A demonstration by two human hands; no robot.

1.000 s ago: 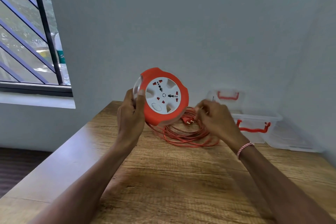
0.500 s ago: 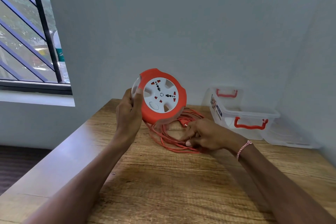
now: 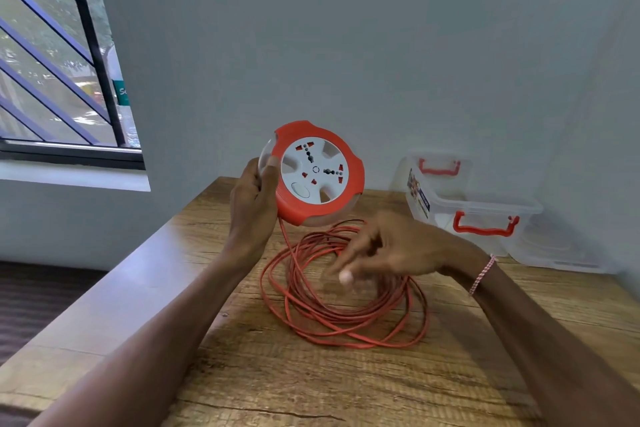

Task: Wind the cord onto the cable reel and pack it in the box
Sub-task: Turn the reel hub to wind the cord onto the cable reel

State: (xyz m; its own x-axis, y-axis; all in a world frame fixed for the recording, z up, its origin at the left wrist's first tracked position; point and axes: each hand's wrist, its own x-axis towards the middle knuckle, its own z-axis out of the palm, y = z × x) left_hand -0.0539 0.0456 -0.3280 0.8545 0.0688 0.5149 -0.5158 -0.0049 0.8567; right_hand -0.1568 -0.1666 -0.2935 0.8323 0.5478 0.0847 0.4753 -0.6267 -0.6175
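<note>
My left hand [image 3: 254, 198] grips the left rim of the round orange and white cable reel [image 3: 317, 173], held upright above the table with its socket face toward me. From the reel's underside the orange cord [image 3: 311, 312] drops into a loose coil lying on the wooden table [image 3: 311, 385]. Blurred by motion, my right hand [image 3: 391, 250] hovers over the coil with fingers spread and relaxed; nothing shows in its grasp. The clear plastic box [image 3: 467, 208] with red handles stands open at the back right.
A clear lid [image 3: 561, 250] lies flat to the right of the box, near the right wall. The back wall runs close behind the reel. A barred window [image 3: 62, 55] is at the upper left. The table's left edge drops to the floor.
My right hand let go of the cord it was pinching at the coil and lifted with fingers spread. The coil now lies wider and nearer to me. The reel stayed held up.
</note>
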